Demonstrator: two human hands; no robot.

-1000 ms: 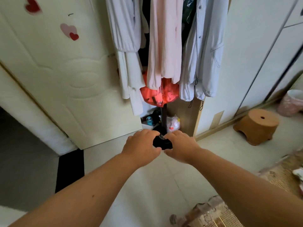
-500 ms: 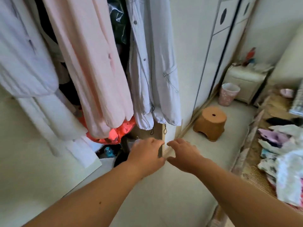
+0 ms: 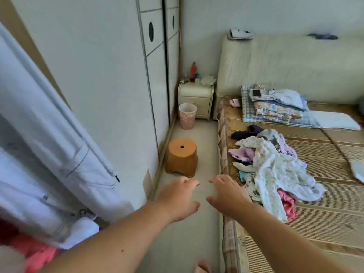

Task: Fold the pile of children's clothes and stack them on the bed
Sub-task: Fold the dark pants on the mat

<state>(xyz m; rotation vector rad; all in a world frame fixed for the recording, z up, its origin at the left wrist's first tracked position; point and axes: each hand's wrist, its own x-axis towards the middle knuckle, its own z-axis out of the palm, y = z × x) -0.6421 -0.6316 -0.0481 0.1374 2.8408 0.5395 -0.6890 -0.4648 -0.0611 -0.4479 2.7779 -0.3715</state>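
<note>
A loose pile of children's clothes (image 3: 275, 170) in white, lilac, pink and dark blue lies on the bed's bamboo mat (image 3: 325, 194) near its left edge. Both my hands hang in the air over the floor, just left of the bed. My left hand (image 3: 179, 200) is open with fingers spread and holds nothing. My right hand (image 3: 226, 196) is also open and empty, a short way from the pile's near edge. Folded bedding (image 3: 275, 109) with a phone on top lies near the headboard.
An orange stool (image 3: 182, 157) stands on the floor strip between the white wardrobe (image 3: 118, 85) and the bed. A pink bin (image 3: 187, 116) and a cream nightstand (image 3: 196, 99) are beyond it. Hanging garments (image 3: 39, 154) fill the left side.
The view has swung right from the hanging clothes and door to the bed. My hands, close together near a dark object before, are now apart, open and empty.
</note>
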